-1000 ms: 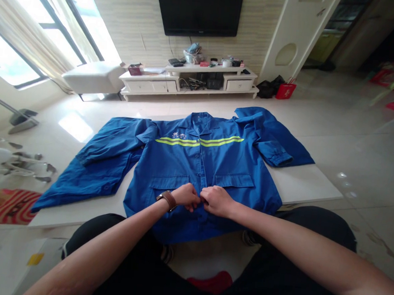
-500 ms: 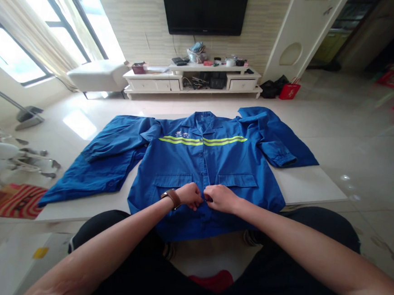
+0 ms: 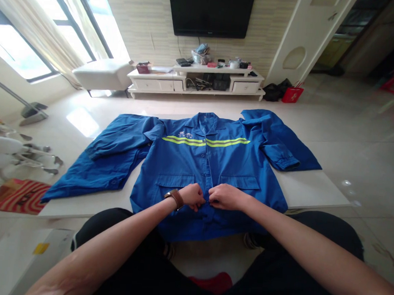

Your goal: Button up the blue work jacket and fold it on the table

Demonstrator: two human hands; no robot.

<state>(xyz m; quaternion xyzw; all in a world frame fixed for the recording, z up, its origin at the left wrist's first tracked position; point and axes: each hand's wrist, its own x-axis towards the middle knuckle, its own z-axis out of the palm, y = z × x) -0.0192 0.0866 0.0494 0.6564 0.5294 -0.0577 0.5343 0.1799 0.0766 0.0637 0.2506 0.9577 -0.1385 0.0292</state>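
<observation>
Hands since the earlier frame: a sliver more gap shows between the left hand (image 3: 193, 196) and the right hand (image 3: 226, 196); the view swings so the room slides toward 3 o'clock, while the jacket keeps its place on the table.
Blue work jacket (image 3: 189, 163): front up at 12 o'clock from the wearer, collar farthest away, on the white table (image 3: 311, 189); its hem (image 3: 207, 235) seems to overhang the near edge.
Right hand: thumb and fingers pressed together, apparently pinching the edge of the placket (image 3: 207, 169) on its 3 o'clock side.
Left hand: fingers curled in by the placket's 9 o'clock side, below a brown-strapped wristwatch (image 3: 174, 199); whether cloth is caught between them I cannot tell.
Reflective stripe (image 3: 185, 141): crosses the chest, toward 12 o'clock from the hands.
Sleeves: one at 10 o'clock (image 3: 126, 135), one at 1 o'clock (image 3: 280, 156), each over more blue fabric.
Placket risk: the two front edges could skew or pucker if one hand tugs harder.
Hem risk: a pull toward 6 o'clock could drag the jacket off the near edge, its overhang adding weight.
Sleeve risk: that same drag could rumple the fabric underneath.
</observation>
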